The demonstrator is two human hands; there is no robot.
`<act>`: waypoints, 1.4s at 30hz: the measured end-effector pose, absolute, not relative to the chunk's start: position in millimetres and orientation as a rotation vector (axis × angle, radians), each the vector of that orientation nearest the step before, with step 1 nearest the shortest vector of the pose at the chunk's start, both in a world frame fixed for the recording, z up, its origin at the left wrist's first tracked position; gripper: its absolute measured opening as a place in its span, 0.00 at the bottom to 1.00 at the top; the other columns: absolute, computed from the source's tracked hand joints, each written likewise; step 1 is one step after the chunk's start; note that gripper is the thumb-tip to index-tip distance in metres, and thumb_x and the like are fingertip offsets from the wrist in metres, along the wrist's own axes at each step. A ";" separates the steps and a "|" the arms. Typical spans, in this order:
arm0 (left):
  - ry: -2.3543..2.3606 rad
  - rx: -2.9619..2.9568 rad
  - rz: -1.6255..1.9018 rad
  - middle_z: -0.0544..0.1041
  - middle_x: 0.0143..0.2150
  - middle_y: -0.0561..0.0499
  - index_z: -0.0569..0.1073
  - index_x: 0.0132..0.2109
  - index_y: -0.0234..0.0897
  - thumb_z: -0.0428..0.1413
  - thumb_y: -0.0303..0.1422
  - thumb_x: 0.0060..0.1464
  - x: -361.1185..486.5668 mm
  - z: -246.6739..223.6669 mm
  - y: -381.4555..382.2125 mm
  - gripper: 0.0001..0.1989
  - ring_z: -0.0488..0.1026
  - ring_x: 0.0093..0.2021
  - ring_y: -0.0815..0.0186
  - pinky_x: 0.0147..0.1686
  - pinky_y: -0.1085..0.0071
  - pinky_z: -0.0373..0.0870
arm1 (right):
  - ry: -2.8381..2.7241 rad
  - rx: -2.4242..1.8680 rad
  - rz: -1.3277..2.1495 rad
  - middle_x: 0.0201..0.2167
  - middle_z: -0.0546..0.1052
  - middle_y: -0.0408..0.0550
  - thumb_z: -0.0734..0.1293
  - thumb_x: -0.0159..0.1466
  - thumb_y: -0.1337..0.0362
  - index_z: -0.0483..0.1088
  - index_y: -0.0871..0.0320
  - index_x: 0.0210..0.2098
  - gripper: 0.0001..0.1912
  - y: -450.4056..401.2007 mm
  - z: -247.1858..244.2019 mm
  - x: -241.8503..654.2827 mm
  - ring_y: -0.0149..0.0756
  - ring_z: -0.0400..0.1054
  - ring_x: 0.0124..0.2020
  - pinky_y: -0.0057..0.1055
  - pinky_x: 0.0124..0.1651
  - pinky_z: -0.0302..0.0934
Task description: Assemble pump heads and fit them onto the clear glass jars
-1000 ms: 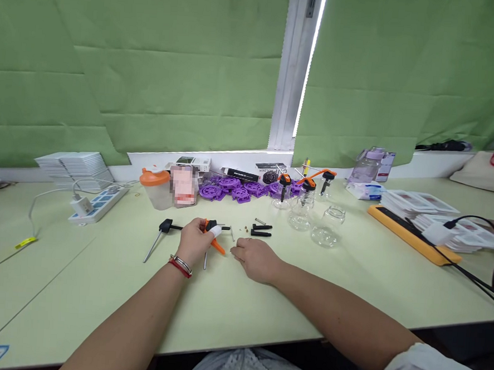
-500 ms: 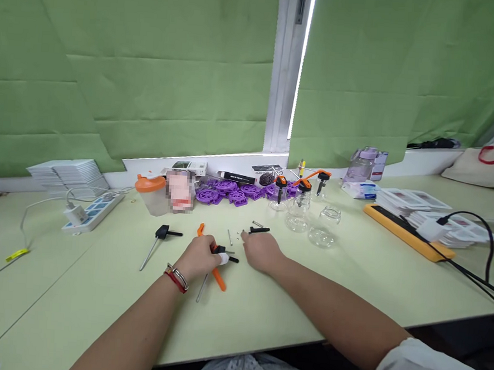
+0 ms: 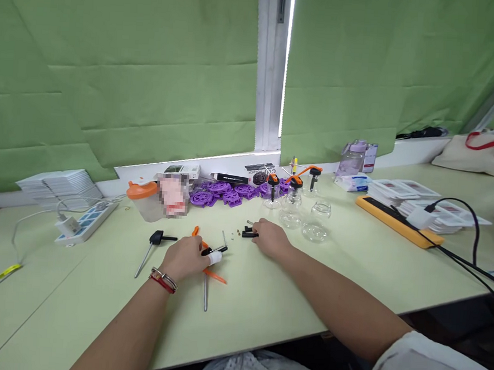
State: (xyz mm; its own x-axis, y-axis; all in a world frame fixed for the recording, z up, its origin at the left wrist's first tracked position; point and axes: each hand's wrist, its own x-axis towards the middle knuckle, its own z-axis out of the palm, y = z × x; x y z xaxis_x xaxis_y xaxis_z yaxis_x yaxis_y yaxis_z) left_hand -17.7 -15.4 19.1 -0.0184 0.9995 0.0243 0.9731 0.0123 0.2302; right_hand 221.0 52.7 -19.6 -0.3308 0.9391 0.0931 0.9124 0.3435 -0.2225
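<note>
My left hand [image 3: 186, 255], with a white wrap on one finger, grips a black part [image 3: 223, 250] that has a metal rod pointing down. An orange handle [image 3: 215, 276] passes beneath that hand. Farther right, my right hand [image 3: 269, 236] has its fingers closed on a black cylinder piece [image 3: 250, 235]. A small spring [image 3: 249, 222] lies just behind it. Between the hands are a thin pin [image 3: 224, 238] and tiny bits [image 3: 238, 232]. Another black part with a rod [image 3: 156, 237] rests to the left of my left hand.
Glass jars [image 3: 315, 231] stand behind my right hand, near purple parts [image 3: 231, 197] and an orange-lidded cup [image 3: 144, 206]. Power strips lie left [image 3: 86, 224] and right [image 3: 399, 222], the right one beside stacked white cards [image 3: 427, 217].
My right hand has moved from the tiny bits to the black cylinder piece and closed on it. In my left hand the black part has turned. The view has shifted slightly.
</note>
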 end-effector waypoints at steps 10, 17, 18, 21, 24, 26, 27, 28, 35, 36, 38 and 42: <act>1.820 2.521 0.379 0.75 0.44 0.47 0.75 0.44 0.40 0.51 0.35 0.51 31.4 25.0 -3.0 0.14 0.71 0.43 0.57 0.38 0.66 0.64 | -2.506 -1.631 0.196 0.39 0.74 0.48 0.65 0.60 0.65 0.71 0.57 0.37 0.06 54.9 -14.4 228.8 0.36 0.68 0.39 0.27 0.31 0.50; 1.758 2.557 0.123 0.77 0.39 0.43 0.78 0.38 0.38 0.53 0.25 0.43 60.9 21.5 25.6 0.14 0.72 0.41 0.55 0.43 0.64 0.62 | -2.619 -1.480 0.141 0.41 0.75 0.49 0.63 0.58 0.71 0.73 0.56 0.40 0.11 56.3 -8.2 235.6 0.37 0.67 0.42 0.27 0.34 0.51; 1.770 2.547 0.115 0.77 0.38 0.43 0.78 0.36 0.38 0.54 0.25 0.43 64.1 21.0 27.6 0.13 0.72 0.41 0.55 0.43 0.64 0.62 | -2.626 -1.473 0.121 0.41 0.75 0.49 0.63 0.58 0.72 0.73 0.56 0.39 0.11 56.5 -7.0 236.6 0.37 0.67 0.41 0.27 0.34 0.50; 1.808 2.506 0.081 0.77 0.33 0.44 0.78 0.32 0.38 0.54 0.26 0.41 71.4 19.1 30.5 0.10 0.73 0.38 0.55 0.40 0.65 0.63 | -2.640 -1.471 0.050 0.39 0.74 0.48 0.62 0.58 0.74 0.72 0.57 0.37 0.11 56.7 -3.4 238.8 0.35 0.68 0.39 0.26 0.31 0.49; 1.820 2.481 0.056 0.76 0.28 0.44 0.76 0.28 0.38 0.54 0.26 0.41 75.1 16.5 31.1 0.07 0.73 0.35 0.55 0.36 0.66 0.63 | -2.662 -1.474 -0.003 0.38 0.74 0.48 0.62 0.57 0.76 0.71 0.57 0.35 0.11 56.0 -0.2 239.7 0.35 0.68 0.38 0.26 0.30 0.48; 1.818 2.484 0.049 0.76 0.27 0.44 0.75 0.26 0.37 0.54 0.26 0.42 76.5 15.0 31.4 0.06 0.73 0.34 0.54 0.36 0.65 0.62 | -2.667 -1.482 -0.026 0.39 0.73 0.48 0.62 0.56 0.77 0.71 0.57 0.35 0.12 55.3 1.8 239.9 0.35 0.68 0.38 0.26 0.29 0.48; 1.816 2.486 0.048 0.76 0.26 0.44 0.75 0.25 0.37 0.53 0.26 0.42 77.2 14.5 31.7 0.06 0.73 0.33 0.54 0.37 0.64 0.62 | -2.666 -1.486 -0.034 0.39 0.73 0.49 0.62 0.55 0.77 0.71 0.57 0.35 0.12 54.9 2.7 239.9 0.36 0.68 0.38 0.26 0.30 0.48; 1.815 2.487 0.049 0.76 0.26 0.43 0.75 0.24 0.37 0.53 0.26 0.42 77.8 14.2 32.0 0.06 0.73 0.33 0.54 0.37 0.64 0.62 | -2.664 -1.486 -0.042 0.39 0.73 0.49 0.61 0.55 0.77 0.71 0.57 0.35 0.12 54.6 3.5 239.9 0.36 0.68 0.38 0.26 0.30 0.49; 1.820 2.473 0.034 0.78 0.28 0.43 0.77 0.26 0.38 0.53 0.26 0.42 82.0 15.3 35.8 0.07 0.74 0.34 0.55 0.39 0.63 0.62 | -2.662 -1.504 -0.032 0.40 0.74 0.49 0.61 0.54 0.77 0.72 0.57 0.36 0.15 55.9 4.3 240.1 0.37 0.68 0.39 0.26 0.31 0.49; 1.818 2.472 0.030 0.78 0.28 0.43 0.77 0.26 0.38 0.53 0.26 0.42 82.7 15.6 36.5 0.08 0.74 0.33 0.55 0.38 0.63 0.62 | -2.659 -1.502 -0.025 0.39 0.74 0.49 0.62 0.54 0.77 0.72 0.57 0.36 0.15 56.4 3.7 240.3 0.36 0.68 0.38 0.26 0.31 0.49; 1.817 2.470 0.026 0.78 0.28 0.43 0.77 0.26 0.38 0.53 0.27 0.42 84.4 15.8 38.0 0.08 0.74 0.32 0.56 0.38 0.63 0.62 | -2.648 -1.498 -0.001 0.39 0.74 0.48 0.62 0.54 0.77 0.72 0.56 0.36 0.14 57.3 2.4 240.9 0.36 0.68 0.38 0.26 0.30 0.48; 1.842 2.470 0.038 0.78 0.27 0.45 0.77 0.25 0.39 0.53 0.27 0.42 87.1 15.4 40.7 0.08 0.73 0.32 0.58 0.39 0.63 0.61 | -2.623 -1.500 0.063 0.40 0.75 0.48 0.63 0.56 0.75 0.72 0.56 0.37 0.12 59.7 0.4 243.9 0.36 0.67 0.40 0.26 0.32 0.49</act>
